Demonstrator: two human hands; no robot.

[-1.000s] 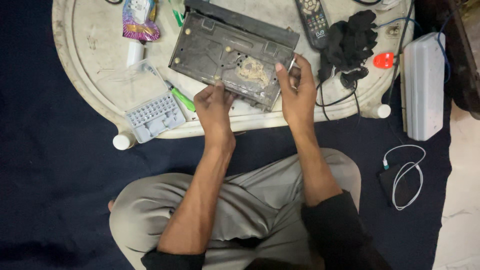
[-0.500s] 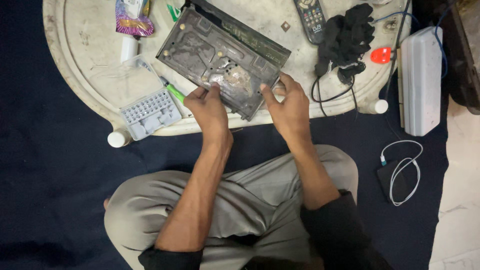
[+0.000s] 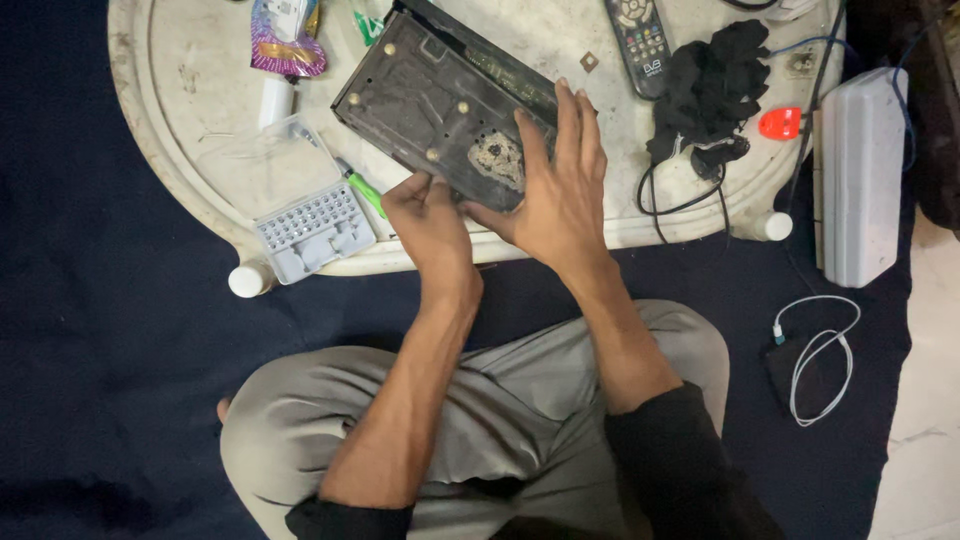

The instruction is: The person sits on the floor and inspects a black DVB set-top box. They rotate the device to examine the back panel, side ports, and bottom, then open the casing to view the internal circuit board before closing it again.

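At the left of the low, round, cream-coloured worktop (image 3: 180,150) a grey bit case (image 3: 313,232) lies open beside a green-handled screwdriver (image 3: 362,187), with a purple foil packet (image 3: 285,40) further back. Next comes the dark, dusty metal chassis (image 3: 430,100), lying flat and skewed near the front edge of the worktop, its underside up with brass-coloured screws showing. It looks stiff and fairly light, thin sheet metal with sharp rims and a grimy patch, so I'd judge it best taken by its long edges rather than the flat face. The left hand (image 3: 430,220) is bent at the wrist, fingers curled, its grip pinched on the chassis's near edge. The right hand (image 3: 555,190) lies spread and flat, fingers straight, palm pressing on the near right corner; it is open, steadying rather than clasping. Further right lie a remote control (image 3: 640,40), a black cloth (image 3: 710,85), a red cap-like piece (image 3: 780,123) and a white box (image 3: 862,175) on the dark floor.
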